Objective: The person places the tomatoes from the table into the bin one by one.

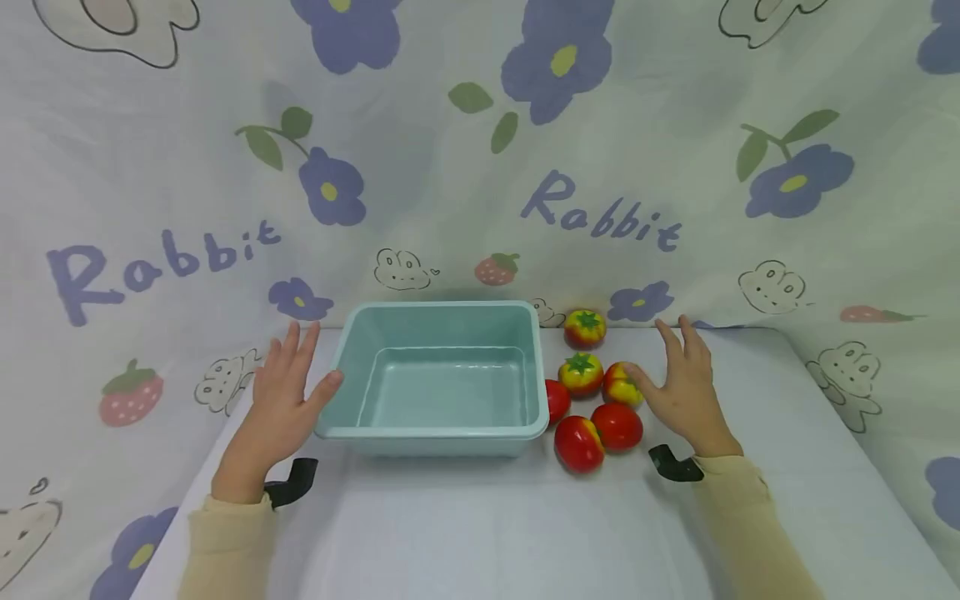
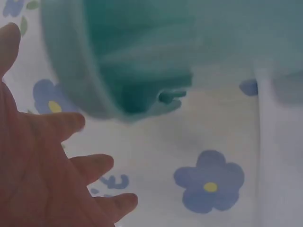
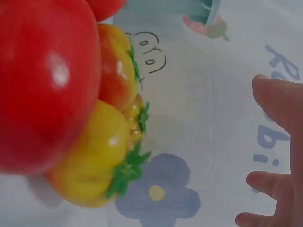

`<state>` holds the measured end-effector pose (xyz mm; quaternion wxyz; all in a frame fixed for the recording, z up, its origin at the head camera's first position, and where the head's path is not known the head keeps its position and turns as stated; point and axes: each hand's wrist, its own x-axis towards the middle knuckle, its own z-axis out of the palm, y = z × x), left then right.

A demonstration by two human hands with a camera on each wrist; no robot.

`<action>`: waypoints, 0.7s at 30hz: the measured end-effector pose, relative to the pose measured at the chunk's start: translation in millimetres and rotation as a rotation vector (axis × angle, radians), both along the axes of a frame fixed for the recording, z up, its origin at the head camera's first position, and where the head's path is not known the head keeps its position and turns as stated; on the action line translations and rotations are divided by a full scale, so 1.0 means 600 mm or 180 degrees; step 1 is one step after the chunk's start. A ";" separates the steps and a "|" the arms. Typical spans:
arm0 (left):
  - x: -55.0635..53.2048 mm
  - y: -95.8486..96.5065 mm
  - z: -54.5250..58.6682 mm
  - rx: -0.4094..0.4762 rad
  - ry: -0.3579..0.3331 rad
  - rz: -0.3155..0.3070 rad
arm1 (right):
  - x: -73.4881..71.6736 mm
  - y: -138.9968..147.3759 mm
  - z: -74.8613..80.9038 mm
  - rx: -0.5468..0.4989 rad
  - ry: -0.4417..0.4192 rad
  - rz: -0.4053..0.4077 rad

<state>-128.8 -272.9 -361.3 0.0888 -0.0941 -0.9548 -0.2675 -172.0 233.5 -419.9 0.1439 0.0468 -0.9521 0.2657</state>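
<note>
A pale teal plastic basin point(image 1: 450, 400) stands on the white table, with nothing inside it. My left hand point(image 1: 281, 408) is held beside its left rim, fingers spread; whether the thumb touches the rim I cannot tell. To the right of the basin lie several red-and-yellow toy tomatoes, some with green tops, such as one at the back point(image 1: 585, 328) and a redder one in front point(image 1: 579, 444). My right hand point(image 1: 690, 396) hovers just right of these, fingers apart and holding nothing. Close up in the right wrist view is a big red tomato point(image 3: 47, 85).
Behind the table hangs a white cloth point(image 1: 420, 183) printed with purple flowers, strawberries, rabbits and lettering. The basin and the tomatoes are near the table's back edge. White tabletop point(image 1: 495, 525) extends in front of them. A black band piece point(image 1: 675, 464) shows at the right wrist.
</note>
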 end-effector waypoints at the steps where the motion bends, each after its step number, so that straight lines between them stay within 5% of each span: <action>1: 0.000 0.003 -0.003 0.0028 -0.0008 -0.0017 | 0.000 -0.001 -0.003 -0.0014 -0.0024 -0.0003; 21: 0.016 0.019 -0.037 0.0460 -0.0043 0.0067 | -0.008 0.000 -0.044 -0.0293 -0.0510 -0.0151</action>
